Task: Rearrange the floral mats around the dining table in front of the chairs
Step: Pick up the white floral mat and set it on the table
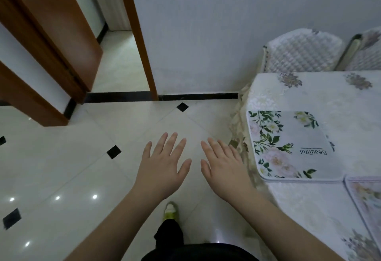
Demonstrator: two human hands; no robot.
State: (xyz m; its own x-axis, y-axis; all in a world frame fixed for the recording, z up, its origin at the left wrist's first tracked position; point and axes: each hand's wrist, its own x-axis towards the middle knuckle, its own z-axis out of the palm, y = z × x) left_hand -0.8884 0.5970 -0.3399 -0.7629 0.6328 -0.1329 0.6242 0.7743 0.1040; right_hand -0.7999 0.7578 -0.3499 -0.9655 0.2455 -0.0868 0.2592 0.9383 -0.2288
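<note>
Left hand (pixel 162 166) and right hand (pixel 223 168): both held out palm-down over the glossy cream floor tiles with small black diamond insets (pixel 114 152), fingers spread and straight, holding nothing and touching nothing. Neither is over the bench; the right one hangs just beside its near-left corner. Judgement: hands are free, ready to reach for a mat.

Rectangular pale-grey floral mat with rounded corners (pixel 292 147): lies flat at the left edge of the bench (pixel 309 205), which is draped in a white lace cloth with mauve flower motifs. Print: white and pink roses, green leaves down one side, word "Beautiful" reading upside-down from here. A second mat of similar make (pixel 366 201) touches its near edge, cut off by the frame.

Two quilted-cover chairs (pixel 301 51) stand at the far side, against the wall; no mat lies before them. Judgement: the rearranging is unfinished.
</note>
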